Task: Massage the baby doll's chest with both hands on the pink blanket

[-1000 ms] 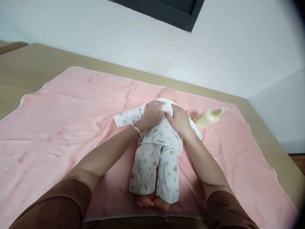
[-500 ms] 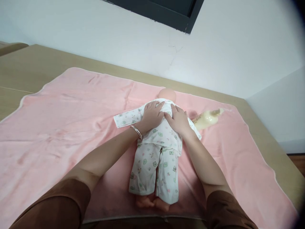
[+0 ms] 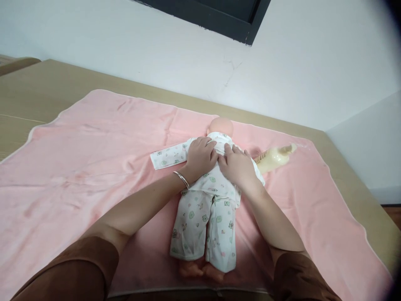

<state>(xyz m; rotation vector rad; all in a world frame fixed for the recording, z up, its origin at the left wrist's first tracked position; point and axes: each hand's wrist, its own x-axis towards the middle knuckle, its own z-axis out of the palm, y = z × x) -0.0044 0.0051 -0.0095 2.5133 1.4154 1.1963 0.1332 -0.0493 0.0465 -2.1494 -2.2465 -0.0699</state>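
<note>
A baby doll lies on a pink blanket, its head at the far side and its feet toward me. It wears a white printed top and matching trousers. My left hand, with a bangle at the wrist, rests on the left part of the upper torso. Beside it, my right hand lies on the right part, fingers spread over the cloth. Both hands press on the top with nothing gripped. The doll's face is not visible.
A cream-coloured pump bottle lies on its side right of the doll, by its sleeve. The blanket covers much of a wooden table, which stands against a white wall. A dark frame is on the wall.
Both hands have slid slightly toward me on the doll's torso, and the cloth between them has wrinkled. More of the collar shows. The bottle stays where it was.
</note>
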